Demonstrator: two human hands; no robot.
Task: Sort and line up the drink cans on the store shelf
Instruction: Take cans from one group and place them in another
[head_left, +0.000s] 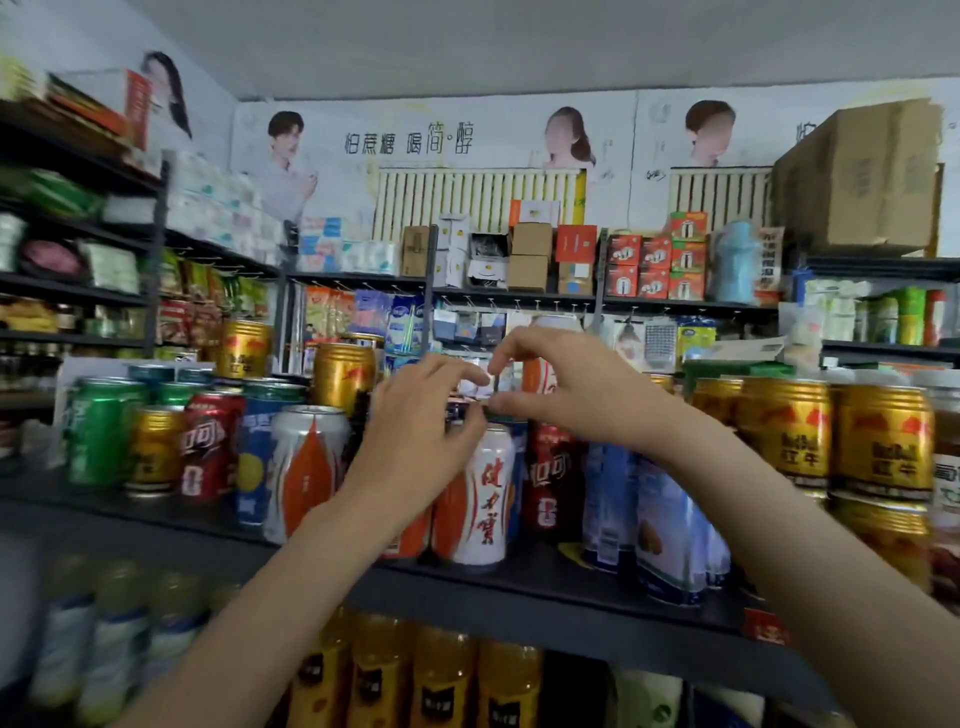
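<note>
Head view, left hand (415, 415) and right hand (571, 384) apparently empty, fingers loosely spread, above white can (480, 499), shelf (519, 582).

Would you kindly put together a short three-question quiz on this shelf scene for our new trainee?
1. True or false: the left hand rests on the white and orange can at the shelf front.
2. Multiple choice: the gold cans at the right end are A) lying flat, B) upright and stacked in two tiers, C) hanging from hooks.
3. Fill in: left of the red cola can stands a short ____ can, then a green can.

Key: 1 true; 2 B; 3 gold.
</note>
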